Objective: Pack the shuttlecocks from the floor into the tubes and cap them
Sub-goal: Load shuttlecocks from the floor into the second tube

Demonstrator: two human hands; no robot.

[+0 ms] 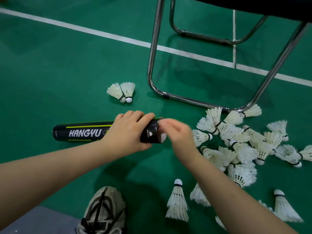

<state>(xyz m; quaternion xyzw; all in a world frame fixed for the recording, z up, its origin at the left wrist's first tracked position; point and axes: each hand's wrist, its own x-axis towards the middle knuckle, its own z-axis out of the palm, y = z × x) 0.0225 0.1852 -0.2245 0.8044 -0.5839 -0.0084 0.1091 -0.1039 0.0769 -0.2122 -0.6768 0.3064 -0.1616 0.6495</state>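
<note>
A black tube [84, 132] marked HANGYU lies level just above the green floor. My left hand [130, 130] grips it near its right end. My right hand [177, 134] is blurred at the tube's open mouth, fingers curled around a white shuttlecock [163, 137], of which only small white bits show. A heap of several white shuttlecocks [236, 137] lies on the floor to the right of my right hand. Two shuttlecocks [122, 91] lie together beyond the tube. More shuttlecocks [177, 201] stand on their feathers near my right forearm. No cap is in view.
A chair's chrome legs [194, 100] stand beyond the heap, its floor bar touching the nearest shuttlecocks. White court lines [101, 33] cross the floor. My shoe [103, 211] is at the bottom edge, beside a grey strip [33, 220].
</note>
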